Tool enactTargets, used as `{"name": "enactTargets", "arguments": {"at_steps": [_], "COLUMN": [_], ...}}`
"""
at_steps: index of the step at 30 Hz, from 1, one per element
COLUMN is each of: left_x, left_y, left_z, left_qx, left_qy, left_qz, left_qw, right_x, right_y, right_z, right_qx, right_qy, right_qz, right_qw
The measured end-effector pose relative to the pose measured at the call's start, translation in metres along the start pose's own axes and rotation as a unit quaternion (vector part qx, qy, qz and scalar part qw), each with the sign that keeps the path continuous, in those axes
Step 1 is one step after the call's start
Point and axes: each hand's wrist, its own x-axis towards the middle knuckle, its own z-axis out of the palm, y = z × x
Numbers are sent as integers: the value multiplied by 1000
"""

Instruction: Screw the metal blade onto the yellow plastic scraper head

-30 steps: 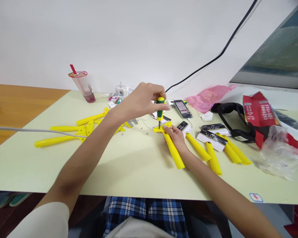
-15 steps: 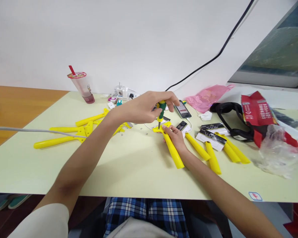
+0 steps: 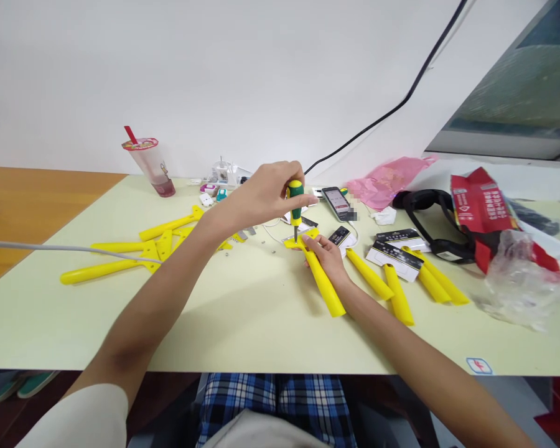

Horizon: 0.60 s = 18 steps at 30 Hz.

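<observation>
My left hand (image 3: 273, 191) is closed around the green and yellow handle of a screwdriver (image 3: 295, 208), which stands upright. Its tip meets the wide head of a yellow scraper (image 3: 325, 287). My right hand (image 3: 329, 258) grips that scraper just below the head, thumb on top, with the long handle pointing toward me. Several other yellow scrapers (image 3: 100, 271) lie to the left, partly behind my left forearm. Small metal bits (image 3: 273, 252), perhaps screws or nuts, are scattered on the table beside the scraper head.
To the right lie yellow handle pieces (image 3: 368, 274) and black-and-white cards (image 3: 394, 259). Farther back are a phone (image 3: 338, 204), a pink plastic bag (image 3: 387, 182) and a black strap-like headset (image 3: 432, 205). A tilted drink cup (image 3: 152, 168) stands back left; a grey cable (image 3: 65, 247) crosses the left side.
My left hand has shifted its fingers on the screwdriver, drawing them in toward the handle while the thumb now stretches across it. The screwdriver looks more upright; my right hand keeps its hold.
</observation>
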Motion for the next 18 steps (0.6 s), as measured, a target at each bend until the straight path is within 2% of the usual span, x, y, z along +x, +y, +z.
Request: {"name": "enactTargets", "arguments": {"at_steps": [4,7,11,14,18], "left_x": [0,-5,-8,-7,-6], "left_y": [0,4,6,4,1], "left_z": [-8,-15,-20,-15,-7], "left_qx": [-45,-81,-72,-49,-12], "left_qy": [-1,-47,-105,-119,-106], "left_qz": [41,78,92,79,2], "left_qw": [998,993,988,988,994], "right_x": [1,0,0,1,3], "right_y": [1,2,1,0,1], "right_z": [-1,-1,0,1,-1], "right_qx": [4,5,-1,0,-8], "right_qy": [-10,-9,1,4,-4], "right_qz": [0,-2,-3,-10,-2], "right_qw": [1000,1000,1000,1000,1000]}}
